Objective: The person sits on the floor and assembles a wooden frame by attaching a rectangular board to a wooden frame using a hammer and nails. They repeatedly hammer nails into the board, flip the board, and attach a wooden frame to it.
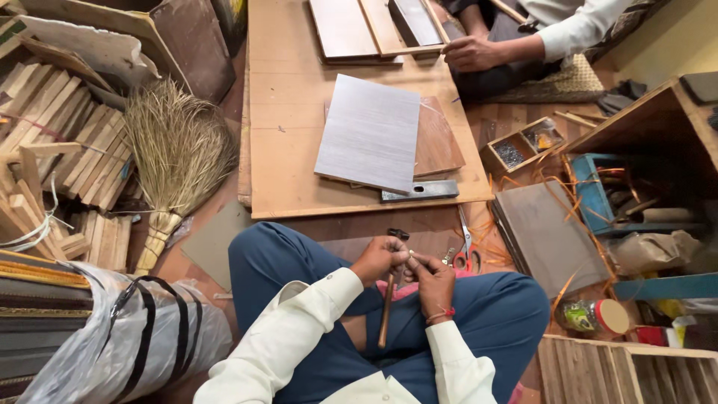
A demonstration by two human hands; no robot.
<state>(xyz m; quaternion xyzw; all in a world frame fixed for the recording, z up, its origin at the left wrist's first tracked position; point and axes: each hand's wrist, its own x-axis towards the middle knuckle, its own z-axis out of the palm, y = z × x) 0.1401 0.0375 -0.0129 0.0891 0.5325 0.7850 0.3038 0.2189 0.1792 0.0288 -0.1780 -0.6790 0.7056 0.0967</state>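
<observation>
Grey striped panel [369, 133], blue trousers [493, 307], red-handled scissors [468, 254].

Soft, even daylight, faint shadows, sharp centre, with wide-angle bending and slight blur at the edges.

Cream sleeves, blue trousers, perhaps red wrist thread

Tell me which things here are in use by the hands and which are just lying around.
In hand:
left hand
right hand
wooden-handled hammer

Lying about:
straw broom
grey rectangular laminate sheet
red-handled scissors
small wooden box of nails
</observation>
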